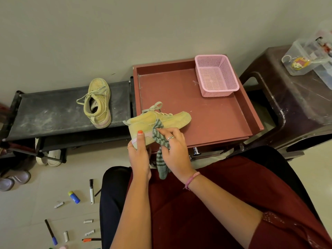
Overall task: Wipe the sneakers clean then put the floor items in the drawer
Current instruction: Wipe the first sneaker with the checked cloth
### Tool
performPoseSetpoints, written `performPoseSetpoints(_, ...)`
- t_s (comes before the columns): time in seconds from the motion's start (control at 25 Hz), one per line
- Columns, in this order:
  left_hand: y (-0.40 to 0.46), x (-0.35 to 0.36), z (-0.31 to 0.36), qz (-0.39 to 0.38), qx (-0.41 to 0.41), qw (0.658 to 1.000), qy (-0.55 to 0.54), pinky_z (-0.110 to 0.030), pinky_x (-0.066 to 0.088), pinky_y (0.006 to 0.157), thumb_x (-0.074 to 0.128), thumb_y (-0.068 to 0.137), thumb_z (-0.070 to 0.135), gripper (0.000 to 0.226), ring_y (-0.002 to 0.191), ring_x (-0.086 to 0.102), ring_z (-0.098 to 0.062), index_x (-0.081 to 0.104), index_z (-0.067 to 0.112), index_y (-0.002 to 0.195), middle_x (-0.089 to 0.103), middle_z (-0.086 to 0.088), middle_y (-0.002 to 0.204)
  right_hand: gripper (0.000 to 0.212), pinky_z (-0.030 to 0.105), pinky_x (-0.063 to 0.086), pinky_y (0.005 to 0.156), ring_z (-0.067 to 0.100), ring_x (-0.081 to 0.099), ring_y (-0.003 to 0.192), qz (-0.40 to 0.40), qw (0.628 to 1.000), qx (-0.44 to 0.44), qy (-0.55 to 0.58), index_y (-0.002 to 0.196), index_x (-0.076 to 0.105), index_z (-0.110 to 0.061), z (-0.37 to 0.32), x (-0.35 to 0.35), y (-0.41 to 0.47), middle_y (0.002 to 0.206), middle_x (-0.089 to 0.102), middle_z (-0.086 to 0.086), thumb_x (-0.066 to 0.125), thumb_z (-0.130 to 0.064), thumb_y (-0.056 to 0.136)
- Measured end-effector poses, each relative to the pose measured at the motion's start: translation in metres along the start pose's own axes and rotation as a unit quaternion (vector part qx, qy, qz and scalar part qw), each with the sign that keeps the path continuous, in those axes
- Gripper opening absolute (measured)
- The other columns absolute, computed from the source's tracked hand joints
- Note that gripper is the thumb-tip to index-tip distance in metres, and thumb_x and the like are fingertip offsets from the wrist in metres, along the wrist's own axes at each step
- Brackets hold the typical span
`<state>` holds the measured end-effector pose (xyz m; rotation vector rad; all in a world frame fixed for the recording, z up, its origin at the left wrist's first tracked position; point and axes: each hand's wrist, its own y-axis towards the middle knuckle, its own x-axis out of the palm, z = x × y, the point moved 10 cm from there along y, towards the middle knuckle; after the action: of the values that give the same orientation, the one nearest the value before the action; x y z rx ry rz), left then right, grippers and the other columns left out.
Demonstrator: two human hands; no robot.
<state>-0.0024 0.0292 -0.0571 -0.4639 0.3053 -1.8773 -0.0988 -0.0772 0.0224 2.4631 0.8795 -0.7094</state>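
My left hand (139,155) grips the heel of a pale yellow-green sneaker (172,118), holding it on its side over the front of the open red-brown drawer (215,119). My right hand (175,148) holds a grey striped cloth (158,130) pressed against the sneaker's side, with the cloth's tail hanging below. The second sneaker (98,103) lies on the black shoe rack (53,112) to the left. Floor items lie at lower left: a white marker (91,191), a blue and yellow tube (74,197), a black pen (50,231), an orange pen (91,239) and several small white pieces.
A pink mesh basket (216,76) sits in the drawer's far right corner. A dark brown stool (291,101) on the right carries a clear plastic box (309,58). Other shoes (14,179) sit under and beside the rack. My lap in a maroon garment fills the lower right.
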Motion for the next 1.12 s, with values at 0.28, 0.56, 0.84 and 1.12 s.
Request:
performPoseSetpoints(0.28, 0.005, 0.0, -0.011, 0.008, -0.014, 1.0, 0.023, -0.04, 0.055, 0.083, 0.048, 0.1, 0.029, 0.018, 0.084, 0.067, -0.015, 0.064, 0.021, 0.098, 0.07, 0.0, 0.092, 0.039, 0.028, 0.04, 0.093, 0.02, 0.047, 0.1, -0.037, 0.985, -0.118, -0.122, 0.122, 0.06, -0.012, -0.046, 0.03, -0.009, 0.116, 0.057, 0.004, 0.046, -0.003, 0.087)
performPoseSetpoints(0.56, -0.001, 0.01, -0.011, 0.012, -0.053, 0.998, -0.045, -0.03, 0.049, 0.089, 0.041, 0.1, 0.049, 0.034, 0.106, 0.065, -0.014, 0.063, 0.024, 0.106, 0.071, 0.003, 0.107, 0.047, 0.035, 0.052, 0.086, 0.028, 0.051, 0.097, 0.015, 0.982, -0.067, -0.173, 0.123, 0.06, -0.007, 0.019, -0.013, 0.028, 0.114, 0.058, 0.007, 0.056, 0.002, 0.077)
performPoseSetpoints(0.84, -0.007, 0.011, -0.017, 0.006, -0.061, 0.997, -0.055, -0.026, 0.047, 0.089, 0.043, 0.1, 0.047, 0.027, 0.108, 0.064, -0.013, 0.061, 0.027, 0.106, 0.07, 0.005, 0.108, 0.031, 0.035, 0.046, 0.085, 0.03, 0.048, 0.101, -0.005, 0.974, 0.05, -0.221, 0.118, 0.062, -0.004, 0.06, -0.029, 0.071, 0.117, 0.058, 0.011, 0.053, -0.005, 0.088)
performPoseSetpoints(1.12, -0.007, 0.001, -0.014, -0.003, -0.017, 0.999, 0.037, -0.029, 0.052, 0.088, 0.066, 0.087, 0.048, 0.052, 0.104, 0.064, -0.01, 0.055, 0.014, 0.123, 0.068, -0.003, 0.115, 0.023, 0.03, 0.045, 0.077, 0.032, 0.061, 0.095, -0.002, 0.971, 0.215, -0.101, 0.099, 0.067, -0.008, 0.104, -0.044, 0.081, 0.098, 0.068, 0.013, 0.049, -0.002, 0.085)
